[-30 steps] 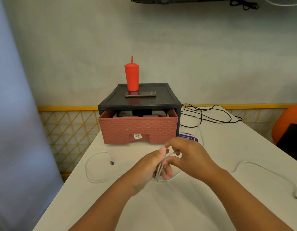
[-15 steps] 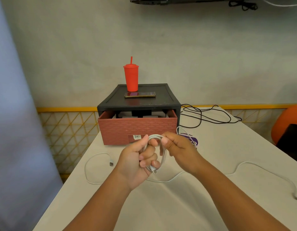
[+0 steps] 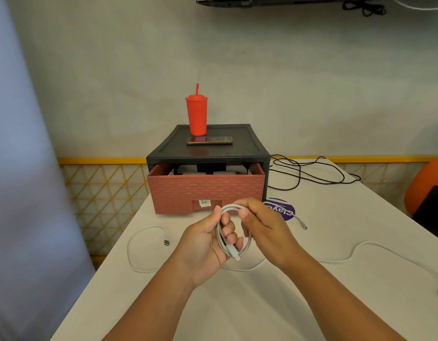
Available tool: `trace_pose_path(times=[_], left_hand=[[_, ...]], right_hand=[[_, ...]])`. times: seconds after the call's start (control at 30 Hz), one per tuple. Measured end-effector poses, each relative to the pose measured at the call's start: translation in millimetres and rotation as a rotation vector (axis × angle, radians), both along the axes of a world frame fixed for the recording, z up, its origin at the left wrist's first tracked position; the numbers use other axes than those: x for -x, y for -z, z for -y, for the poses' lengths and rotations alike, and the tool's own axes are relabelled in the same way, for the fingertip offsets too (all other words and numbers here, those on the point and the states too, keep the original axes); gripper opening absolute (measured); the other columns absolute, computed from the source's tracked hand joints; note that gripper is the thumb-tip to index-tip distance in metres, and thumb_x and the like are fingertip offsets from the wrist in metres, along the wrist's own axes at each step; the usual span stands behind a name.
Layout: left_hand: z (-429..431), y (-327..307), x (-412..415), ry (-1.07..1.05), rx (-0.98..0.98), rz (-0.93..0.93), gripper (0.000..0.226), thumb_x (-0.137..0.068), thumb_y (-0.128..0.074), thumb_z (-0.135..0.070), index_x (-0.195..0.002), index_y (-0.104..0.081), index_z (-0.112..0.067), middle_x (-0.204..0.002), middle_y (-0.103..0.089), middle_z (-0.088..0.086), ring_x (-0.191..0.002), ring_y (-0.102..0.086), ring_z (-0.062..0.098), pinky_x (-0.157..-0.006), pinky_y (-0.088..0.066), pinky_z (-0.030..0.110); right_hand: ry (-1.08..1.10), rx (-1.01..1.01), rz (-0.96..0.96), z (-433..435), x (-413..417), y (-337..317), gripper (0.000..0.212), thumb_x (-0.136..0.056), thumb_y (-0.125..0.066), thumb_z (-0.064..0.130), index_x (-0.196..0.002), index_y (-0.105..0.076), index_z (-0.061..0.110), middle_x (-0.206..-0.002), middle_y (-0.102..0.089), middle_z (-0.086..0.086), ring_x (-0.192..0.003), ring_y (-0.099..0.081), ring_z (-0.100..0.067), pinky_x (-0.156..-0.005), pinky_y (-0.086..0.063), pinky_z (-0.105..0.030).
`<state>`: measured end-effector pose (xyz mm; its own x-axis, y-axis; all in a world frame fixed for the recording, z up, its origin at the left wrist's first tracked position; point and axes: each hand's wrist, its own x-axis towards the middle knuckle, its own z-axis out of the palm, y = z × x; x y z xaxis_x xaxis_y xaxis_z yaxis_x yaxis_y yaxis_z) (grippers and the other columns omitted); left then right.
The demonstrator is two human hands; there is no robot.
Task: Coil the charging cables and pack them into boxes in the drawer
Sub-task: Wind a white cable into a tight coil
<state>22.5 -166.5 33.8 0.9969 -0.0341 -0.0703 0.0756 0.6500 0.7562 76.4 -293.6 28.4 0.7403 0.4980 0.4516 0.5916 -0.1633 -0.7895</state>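
**A:** ok, where's the cable and what are the hands doing?

**B:** The coiled white cable [image 3: 220, 238] is up off the tabletop [image 3: 336, 217], held between both hands in front of the drawer [image 3: 205, 190]. It's wound into a few loops. The left hand [image 3: 203, 244] has its fingers curled through the loop with the thumb up against the top, and one plug sticks out by its fingertips. The right hand [image 3: 264, 227] pinches the top of the loop between thumb and fingers. So both hands are closed on that cable.

**A:** and the drawer?

**B:** It's the brick-pattern one, pulled partway out of a dark cabinet [image 3: 213, 151]. Some grey boxes [image 3: 223, 173] show over its rim, but it's too dim in there for detail. A red cup [image 3: 196, 114] with a straw stands on top of the cabinet, with a phone [image 3: 209, 140] lying flat just in front of it.

**A:** other cables?

**B:** A loose white cable [image 3: 139, 242] lies on the tabletop, looping on the left and passing under the arms. More white cable runs out to the right, and I can't tell if it's the same one. A black cable [image 3: 309, 173] sprawls to the right of the cabinet. A short white end with a plug lies over a purple sticker [image 3: 284, 209] just past the right hand.
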Motion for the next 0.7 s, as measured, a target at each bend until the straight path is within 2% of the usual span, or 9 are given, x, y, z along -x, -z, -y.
trace_pose_path(times=[0.07, 0.17, 0.23, 0.3, 0.4, 0.5, 0.57, 0.63, 0.7], left_hand=[[1.4, 2.0, -0.1, -0.011, -0.014, -0.016, 0.039, -0.095, -0.038, -0.032, -0.064, -0.049, -0.011, -0.057, -0.041, 0.002, -0.049, -0.042, 0.013, -0.060, -0.047, 0.028], [6.2, 4.1, 2.2, -0.057, -0.139, -0.053, 0.035, -0.096, -0.041, -0.031, -0.071, -0.054, -0.009, -0.063, -0.047, 0.003, -0.059, -0.044, 0.015, -0.063, -0.048, 0.028], [9.2, 6.0, 4.7, -0.124, -0.357, -0.071, 0.022, -0.093, -0.050, -0.026, -0.083, -0.058, -0.009, -0.070, -0.053, 0.002, -0.062, -0.050, 0.012, -0.065, -0.047, 0.027], [11.4, 6.0, 7.0, -0.188, -0.612, -0.066, 0.008, -0.088, -0.061, -0.020, -0.091, -0.059, -0.013, -0.077, -0.060, 0.004, -0.064, -0.056, 0.010, -0.066, -0.049, 0.024], [12.6, 6.1, 8.3, -0.305, -0.870, -0.057, 0.019, -0.077, -0.071, -0.011, -0.090, -0.061, -0.020, -0.078, -0.065, 0.005, -0.070, -0.062, 0.014, -0.075, -0.054, 0.033], [13.1, 2.9, 10.0, -0.329, -0.938, -0.083, 0.027, -0.073, -0.067, 0.000, -0.086, -0.061, -0.022, -0.076, -0.068, -0.001, -0.069, -0.063, 0.017, -0.077, -0.055, 0.037], [10.5, 1.8, 10.6, -0.292, -0.944, -0.086, 0.031, -0.074, -0.062, 0.005, -0.091, -0.063, -0.021, -0.083, -0.070, -0.002, -0.070, -0.063, 0.019, -0.071, -0.054, 0.035], [6.6, 0.4, 12.0, -0.249, -0.980, -0.038, 0.040, -0.075, -0.063, 0.004, -0.105, -0.061, -0.023, -0.090, -0.071, -0.002, -0.071, -0.064, 0.018, -0.066, -0.051, 0.029], [1.9, 0.3, 14.7, -0.238, -1.099, 0.019, 0.050, -0.077, -0.065, -0.002, -0.111, -0.051, -0.037, -0.096, -0.069, -0.007, -0.071, -0.064, 0.012, -0.063, -0.049, 0.023]], right_hand=[[0.055, -0.005, 0.015, -2.6, 2.4, -0.6, 0.027, -0.091, -0.039, 0.041, -0.092, -0.060, 0.024, -0.066, -0.056, 0.018, -0.061, -0.049, -0.001, -0.063, -0.045, -0.030], [0.257, 0.035, 0.113, -6.7, 0.1, -0.5, 0.021, -0.095, -0.045, 0.031, -0.084, -0.061, 0.022, -0.064, -0.057, 0.012, -0.062, -0.052, -0.006, -0.062, -0.044, -0.032], [0.326, 0.057, 0.148, -6.9, -2.3, -0.1, 0.021, -0.095, -0.046, 0.027, -0.089, -0.063, 0.018, -0.073, -0.063, 0.006, -0.070, -0.057, -0.014, -0.063, -0.044, -0.028], [0.356, 0.069, 0.163, -5.3, -4.3, 0.2, 0.020, -0.095, -0.045, 0.026, -0.092, -0.063, 0.017, -0.073, -0.062, 0.008, -0.071, -0.057, -0.015, -0.060, -0.041, -0.021], [0.384, 0.160, 0.253, -5.2, -3.8, 0.6, 0.026, -0.095, -0.043, 0.030, -0.101, -0.064, 0.015, -0.081, -0.068, -0.001, -0.076, -0.061, -0.021, -0.065, -0.045, -0.029], [0.392, 0.302, 0.349, -4.4, -2.6, -0.3, 0.033, -0.096, -0.037, 0.036, -0.109, -0.061, 0.018, -0.091, -0.069, -0.003, -0.082, -0.062, -0.022, -0.070, -0.049, -0.032], [0.397, 0.351, 0.351, -1.8, -4.0, -1.3, 0.033, -0.097, -0.035, 0.036, -0.111, -0.059, 0.019, -0.095, -0.068, -0.003, -0.085, -0.061, -0.022, -0.072, -0.049, -0.031], [0.393, 0.362, 0.308, 0.6, -5.9, -2.9, 0.032, -0.097, -0.035, 0.035, -0.112, -0.059, 0.019, -0.097, -0.068, -0.004, -0.088, -0.060, -0.021, -0.074, -0.049, -0.031], [0.372, 0.342, 0.262, 2.7, -7.9, -4.5, 0.030, -0.097, -0.038, 0.035, -0.109, -0.060, 0.019, -0.095, -0.068, -0.004, -0.086, -0.060, -0.020, -0.072, -0.048, -0.030]])
